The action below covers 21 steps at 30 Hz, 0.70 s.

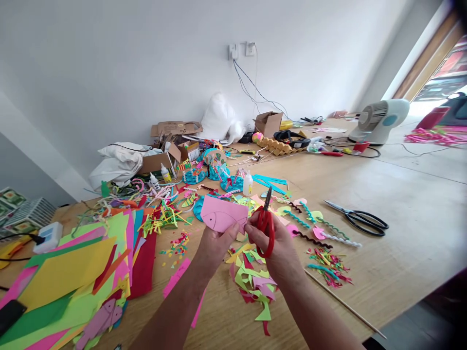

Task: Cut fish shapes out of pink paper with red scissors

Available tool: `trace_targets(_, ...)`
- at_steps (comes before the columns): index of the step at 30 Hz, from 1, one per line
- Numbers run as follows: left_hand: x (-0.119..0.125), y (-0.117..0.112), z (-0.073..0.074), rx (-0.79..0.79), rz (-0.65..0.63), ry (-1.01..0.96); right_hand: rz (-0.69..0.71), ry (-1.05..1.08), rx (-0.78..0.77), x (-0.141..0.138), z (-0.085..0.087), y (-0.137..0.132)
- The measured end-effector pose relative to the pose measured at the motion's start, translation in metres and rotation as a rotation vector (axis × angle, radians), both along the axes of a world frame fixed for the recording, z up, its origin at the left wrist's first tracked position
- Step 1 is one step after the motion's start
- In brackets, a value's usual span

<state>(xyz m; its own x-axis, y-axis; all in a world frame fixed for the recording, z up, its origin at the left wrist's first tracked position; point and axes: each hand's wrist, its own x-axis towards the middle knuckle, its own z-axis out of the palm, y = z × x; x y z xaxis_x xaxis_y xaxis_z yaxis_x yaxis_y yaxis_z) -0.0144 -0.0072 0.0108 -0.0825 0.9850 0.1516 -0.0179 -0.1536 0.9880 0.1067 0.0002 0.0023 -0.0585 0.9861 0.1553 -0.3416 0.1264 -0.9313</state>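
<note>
Left hand [217,243] pinches pink paper [226,208] over the table [408,262], in from its front edge; right hand [280,243] has fingers curled round red scissors [270,228] (points up!). I'd grip clear of the drawn outline [216,213].

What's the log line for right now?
left hand: holds pink paper with drawn fish | right hand: holds red scissors | table: paper scraps

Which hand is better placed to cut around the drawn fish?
Probably the right hand: it holds the red scissors close beside the pink paper. The left hand is occupied gripping that paper.
</note>
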Motion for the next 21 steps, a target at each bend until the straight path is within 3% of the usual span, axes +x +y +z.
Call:
trace_targets(2, 0.0, -0.001, 0.0, -0.009, -0.018, 0.002, -0.001, -0.008, -0.007, -0.001, 0.001, -0.001)
trace_targets(5, -0.004, -0.002, 0.002, 0.004, 0.056, 0.018, 0.052, -0.099, 0.005, 0.001, -0.002, -0.006)
trace_targets(8, -0.009, -0.002, 0.002, 0.009, 0.11, -0.006, 0.179, -0.226, 0.048, 0.003, -0.009, -0.016)
trace_targets(11, -0.012, -0.001, -0.001, 0.015, 0.078, -0.116, 0.29, -0.335, -0.005, 0.001, -0.017, -0.026)
trace_targets(16, -0.009, -0.001, -0.007, 0.03, -0.025, -0.223, 0.314, -0.376, -0.058, -0.005, -0.021, -0.033)
trace_targets(21, -0.005, -0.002, -0.006, -0.018, -0.018, -0.287, 0.302, -0.306, -0.074, -0.008, -0.02, -0.031)
